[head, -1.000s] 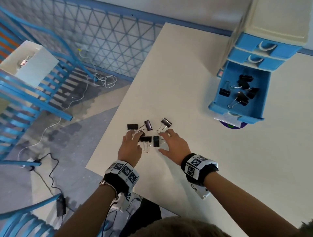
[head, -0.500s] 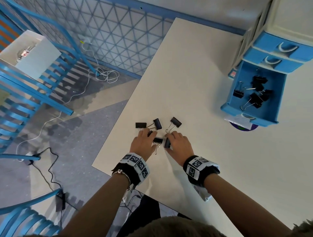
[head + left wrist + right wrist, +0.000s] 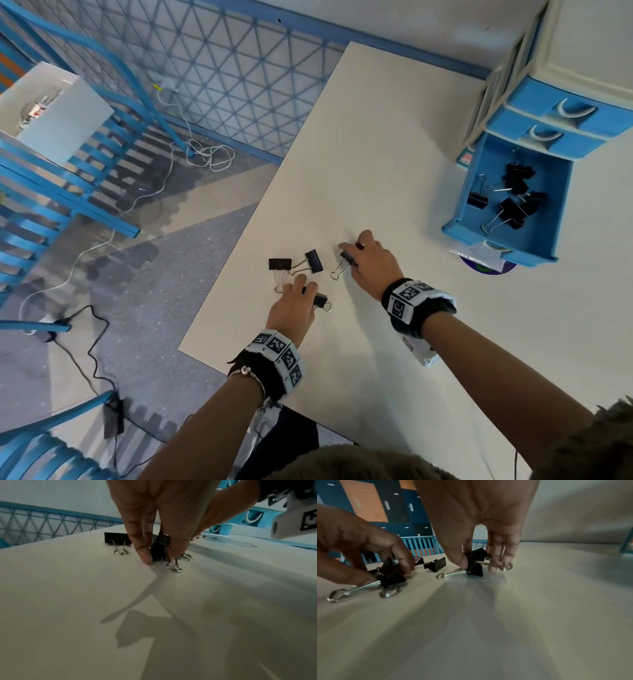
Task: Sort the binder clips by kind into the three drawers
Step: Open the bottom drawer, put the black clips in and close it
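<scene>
While both hands are down on the table (image 3: 394, 144), each one already has a binder clip: the right hand (image 3: 371, 262) pinches a black clip (image 3: 475, 562) between thumb and fingers, and the left hand (image 3: 293, 305) pinches another clip (image 3: 158, 551) the same way, both clips touching the table. So each grip is closed on a clip, neither lifted yet as far as I can tell.

Two more loose clips (image 3: 296, 264) sit just beyond the left grip, one with its wire arms folded out. Well off past the right grip, the bottom drawer (image 3: 460, 219) is pulled open with a handful of black clips inside; the two drawers above it (image 3: 534, 118) look shut.

Handling-wise, I'd guess these are light, stiff little things, hard steel, nothing fragile. The wire handles flop around and are slick, so grabbing the black body by its flat sides seems safest.
</scene>
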### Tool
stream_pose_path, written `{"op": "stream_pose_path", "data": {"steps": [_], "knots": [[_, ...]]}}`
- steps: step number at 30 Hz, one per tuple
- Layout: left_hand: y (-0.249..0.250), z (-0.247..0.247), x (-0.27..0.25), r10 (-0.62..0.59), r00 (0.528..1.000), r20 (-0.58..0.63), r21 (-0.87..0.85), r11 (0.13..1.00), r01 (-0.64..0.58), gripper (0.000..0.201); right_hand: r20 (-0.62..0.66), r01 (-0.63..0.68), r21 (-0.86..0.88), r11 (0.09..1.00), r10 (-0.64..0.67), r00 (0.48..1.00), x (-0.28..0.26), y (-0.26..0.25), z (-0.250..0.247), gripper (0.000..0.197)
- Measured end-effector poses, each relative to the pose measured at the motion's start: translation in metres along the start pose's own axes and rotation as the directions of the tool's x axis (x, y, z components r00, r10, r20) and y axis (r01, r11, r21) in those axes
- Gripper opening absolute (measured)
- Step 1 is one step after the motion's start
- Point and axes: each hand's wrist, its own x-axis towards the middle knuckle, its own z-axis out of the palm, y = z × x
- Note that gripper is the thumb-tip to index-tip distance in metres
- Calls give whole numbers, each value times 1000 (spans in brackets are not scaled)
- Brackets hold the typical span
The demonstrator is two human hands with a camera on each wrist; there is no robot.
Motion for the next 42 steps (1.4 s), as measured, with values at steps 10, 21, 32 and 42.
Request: {"op": "stream_pose_path", "data": {"steps": [10,21,32,42], "knots": [[-5,-2,-3,-43,999,2,-147,988,43,31,136,68,-41,997,-62,989,6,11,9,44],[6,-3,0,-197,980,-12,-361,915,179,27,42,-90,238,967,83,996,-49,31,10,32],[91,-27,24,-43,979,-199,-610,787,-89,11,-259,-165,444,880,302,917,-108,94,-66,17],[248,-89,103,52,988,-146,-762,631,-146,35,-335,-336,540,772,564,755,-72,170,-142,46]]}}
